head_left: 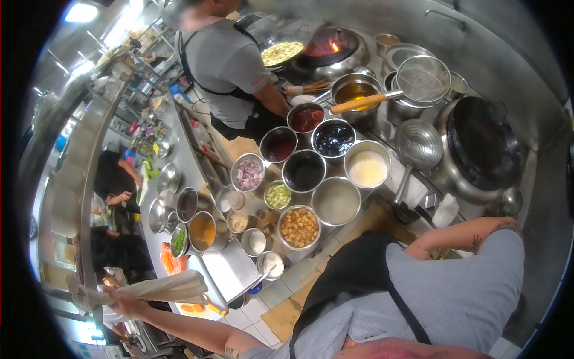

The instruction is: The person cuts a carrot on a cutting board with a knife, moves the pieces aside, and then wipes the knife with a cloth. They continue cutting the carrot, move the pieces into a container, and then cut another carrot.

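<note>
My left hand [127, 304] reaches out to the lower left, its fingers closed around a long off-white cloth [170, 286]. The cloth stretches over the counter's near end, above some orange slices [191, 308] and beside a white rectangular tray [230, 272]. My right arm [457, 239] is bent at my side. Its hand is hidden behind my apron [347, 272] at the waist, so its fingers do not show.
Sauce pots and bowls cluster ahead, including fried cubes [299, 227] and sliced onions [247, 172]. To the right are a perforated ladle [418, 145], a strainer [423, 79] and a dark wok [483, 143]. A co-worker [224, 66] stands by a lit burner [332, 46].
</note>
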{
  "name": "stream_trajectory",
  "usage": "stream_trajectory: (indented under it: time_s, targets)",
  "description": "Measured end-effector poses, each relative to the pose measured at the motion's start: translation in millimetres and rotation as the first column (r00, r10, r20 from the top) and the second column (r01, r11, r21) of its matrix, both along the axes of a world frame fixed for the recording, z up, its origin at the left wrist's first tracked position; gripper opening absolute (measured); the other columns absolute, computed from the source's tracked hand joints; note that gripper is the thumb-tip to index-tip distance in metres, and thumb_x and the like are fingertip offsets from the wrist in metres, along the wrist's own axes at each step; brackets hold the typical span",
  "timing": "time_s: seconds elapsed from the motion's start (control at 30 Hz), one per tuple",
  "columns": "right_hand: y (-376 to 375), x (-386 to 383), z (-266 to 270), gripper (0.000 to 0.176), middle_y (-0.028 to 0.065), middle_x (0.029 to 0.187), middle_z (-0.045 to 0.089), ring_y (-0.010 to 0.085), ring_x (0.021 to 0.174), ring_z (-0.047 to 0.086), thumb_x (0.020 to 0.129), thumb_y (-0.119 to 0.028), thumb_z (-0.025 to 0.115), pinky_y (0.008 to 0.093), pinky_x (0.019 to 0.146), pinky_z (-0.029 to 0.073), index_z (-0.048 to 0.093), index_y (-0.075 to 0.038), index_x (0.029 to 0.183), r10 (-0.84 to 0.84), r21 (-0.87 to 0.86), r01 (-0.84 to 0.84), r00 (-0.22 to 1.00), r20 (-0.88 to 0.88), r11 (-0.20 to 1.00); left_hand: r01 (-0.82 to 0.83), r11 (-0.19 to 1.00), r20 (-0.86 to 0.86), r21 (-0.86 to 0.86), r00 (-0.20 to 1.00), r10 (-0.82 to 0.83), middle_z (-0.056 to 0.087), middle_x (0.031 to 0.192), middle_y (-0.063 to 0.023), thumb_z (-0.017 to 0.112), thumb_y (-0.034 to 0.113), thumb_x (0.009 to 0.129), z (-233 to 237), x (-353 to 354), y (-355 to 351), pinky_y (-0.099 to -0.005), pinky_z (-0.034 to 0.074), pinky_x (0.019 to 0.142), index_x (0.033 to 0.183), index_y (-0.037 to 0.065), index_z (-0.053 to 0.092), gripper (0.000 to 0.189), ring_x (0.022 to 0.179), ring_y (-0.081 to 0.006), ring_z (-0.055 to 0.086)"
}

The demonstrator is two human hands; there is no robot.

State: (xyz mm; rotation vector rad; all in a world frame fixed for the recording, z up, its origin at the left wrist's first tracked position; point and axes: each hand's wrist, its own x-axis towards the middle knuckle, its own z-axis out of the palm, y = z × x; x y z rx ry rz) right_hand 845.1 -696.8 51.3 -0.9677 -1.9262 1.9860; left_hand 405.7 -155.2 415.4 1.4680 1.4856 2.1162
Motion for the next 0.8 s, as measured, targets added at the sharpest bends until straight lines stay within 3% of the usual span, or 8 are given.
stream_trajectory:
  time_s: [0.2, 0.3, 0.4, 0.6, 0.8]
  targets:
    - [-4.4, -0.1, -11.8, 0.055, 0.0187, 0.15, 0.055, 0.0323, 0.135, 0.052, 0.095, -0.024, 0.069, 0.0411, 0.113, 0.041, 0.056, 0.006, 0.14, -0.075, -0.106, 0.073, 0.997, -0.02, 0.992, -0.002, 0.998, -0.006, -0.056, 1.0, 0.001, 0.061, 0.133, -0.0196, 0.064, 0.053, 0.098, -0.3, -10.8, 9.7, -0.0409, 0.052, 0.099, 0.141, -0.006, 0.053, 0.074, 0.115, -0.0326, 0.062]
    - [-4.8, 0.3, -12.5, 0.054, 0.0192, 0.149, 0.056, 0.0326, 0.134, 0.053, 0.095, -0.024, 0.069, 0.0413, 0.113, 0.042, 0.058, 0.005, 0.139, -0.063, -0.091, 0.061, 0.998, -0.018, 0.994, -0.018, 0.998, -0.004, 0.058, 1.0, 0.019, 0.065, 0.098, -0.013, 0.069, 0.053, 0.096, -4.6, -11.9, 15.9, -0.0371, 0.054, 0.081, 0.114, -0.007, 0.066, 0.062, 0.087, -0.0247, 0.063]
    - [-5.4, 0.1, -15.1, 0.053, 0.0196, 0.148, 0.057, 0.033, 0.133, 0.053, 0.095, -0.024, 0.069, 0.0415, 0.112, 0.042, 0.059, 0.005, 0.138, -0.06, -0.079, 0.057, 0.997, -0.039, 0.995, 0.003, 0.993, 0.013, -0.115, 1.0, -0.001, 0.064, 0.129, -0.0205, 0.064, 0.052, 0.098, -1.9, -18.7, 19.1, -0.0408, 0.055, 0.092, 0.137, -0.007, 0.057, 0.071, 0.106, -0.0322, 0.065]
    - [-2.8, 0.9, -8.6, 0.055, 0.02, 0.148, 0.057, 0.0338, 0.132, 0.054, 0.095, -0.026, 0.07, 0.0414, 0.112, 0.042, 0.058, 0.005, 0.138, -0.043, -0.079, 0.045, 0.999, 0.033, 0.996, -0.08, 0.996, -0.067, 0.046, 0.994, 0.083, 0.067, 0.121, -0.0211, 0.069, 0.056, 0.094, -5.5, -23.9, 28.6, -0.0417, 0.057, 0.089, 0.126, -0.011, 0.062, 0.075, 0.101, -0.0295, 0.067]
    - [-2.6, -1.3, -11.0, 0.057, 0.02, 0.15, 0.056, 0.0351, 0.133, 0.053, 0.094, -0.029, 0.069, 0.0421, 0.113, 0.041, 0.057, 0.005, 0.139, -0.051, -0.065, 0.05, 0.999, -0.008, 0.997, -0.073, 0.997, -0.142, 0.029, 0.987, 0.076, 0.062, 0.135, -0.0221, 0.069, 0.058, 0.093, -6.7, -36.9, 36.8, -0.0432, 0.056, 0.098, 0.139, -0.006, 0.057, 0.079, 0.112, -0.035, 0.066]
